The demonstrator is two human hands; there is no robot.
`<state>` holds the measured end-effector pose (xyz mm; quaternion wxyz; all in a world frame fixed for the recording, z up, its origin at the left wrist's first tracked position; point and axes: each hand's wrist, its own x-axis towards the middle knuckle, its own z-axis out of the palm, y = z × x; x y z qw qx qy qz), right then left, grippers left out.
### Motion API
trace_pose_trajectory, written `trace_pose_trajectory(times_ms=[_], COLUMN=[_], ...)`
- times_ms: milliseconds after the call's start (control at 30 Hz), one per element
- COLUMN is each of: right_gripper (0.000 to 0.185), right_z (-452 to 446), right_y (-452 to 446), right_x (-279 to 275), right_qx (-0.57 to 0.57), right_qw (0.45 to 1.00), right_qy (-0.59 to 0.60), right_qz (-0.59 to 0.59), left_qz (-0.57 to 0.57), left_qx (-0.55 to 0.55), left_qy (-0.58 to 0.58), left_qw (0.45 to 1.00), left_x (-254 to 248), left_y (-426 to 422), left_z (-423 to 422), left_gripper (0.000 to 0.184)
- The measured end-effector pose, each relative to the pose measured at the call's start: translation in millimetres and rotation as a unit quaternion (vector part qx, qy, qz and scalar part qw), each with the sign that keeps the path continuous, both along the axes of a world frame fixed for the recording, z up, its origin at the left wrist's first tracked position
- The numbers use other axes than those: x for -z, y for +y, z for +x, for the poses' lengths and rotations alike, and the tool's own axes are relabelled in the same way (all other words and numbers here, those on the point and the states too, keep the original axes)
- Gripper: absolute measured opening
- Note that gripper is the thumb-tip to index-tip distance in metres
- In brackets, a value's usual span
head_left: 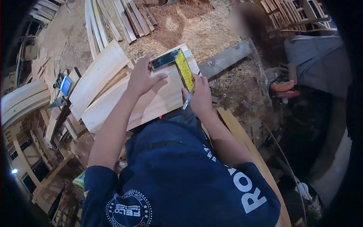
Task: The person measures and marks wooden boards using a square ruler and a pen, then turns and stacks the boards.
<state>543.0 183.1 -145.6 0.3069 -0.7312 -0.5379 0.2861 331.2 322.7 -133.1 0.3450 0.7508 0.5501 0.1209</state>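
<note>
right hand [199, 94]: closed around a yellow printed strip [184, 71], which stands over the right part of a pale wooden board [166, 96]. a slim silver pen-like tool [188, 100] juts from the same hand, pointing toward the wearer's navy t-shirt [170, 181].

left hand [143, 78]: thumb spread away from the fingers, fingertips at the left end of a dark glossy rectangular piece [165, 59]; cannot tell whether they grip it. the piece lies over the board, its other end meeting the strip at a corner (joined or merely touching, cannot tell).

surroundings: wide plank [100, 62] left of the board; grey beam [228, 58] to its right; wood shavings [196, 28] on the ground beyond.
</note>
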Motion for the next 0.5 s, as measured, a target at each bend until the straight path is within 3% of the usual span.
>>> trace_pose_trajectory(times_ms=[67,167,200,333,400,500], right_gripper=[0.067,0.063,0.063,0.056,0.047,0.034], right_z=[-2.1,6.2,9.6,25.1,36.3,52.2], right_y=[2.6,3.7,2.4,-10.7,-18.7,-17.9], right_x=[0.7,1.4,1.0,-4.3,-4.2,-12.0], right_qx=[0.002,-0.025,-0.039,-0.060,-0.042,-0.003], right_qw=[1.000,0.998,0.995,0.988,0.995,0.996], right_qy=[-0.003,-0.051,-0.083,-0.116,-0.054,0.056], right_qz=[0.004,0.027,0.040,0.078,0.073,0.073], left_qz=[0.050,0.038,0.041,0.049,0.054,0.038], left_qx=[0.019,-0.015,-0.022,-0.057,-0.062,-0.044], left_qy=[0.027,0.045,0.024,-0.012,-0.058,-0.011], left_qw=[0.998,0.998,0.999,0.997,0.995,0.998], left_x=[26.7,25.7,27.9,38.2,39.0,33.7], left_y=[14.2,23.4,22.9,21.0,18.3,16.3], left_z=[5.9,18.4,18.3,19.0,17.9,15.9], left_gripper=[0.076,0.067,0.055,0.055,0.053,0.052])
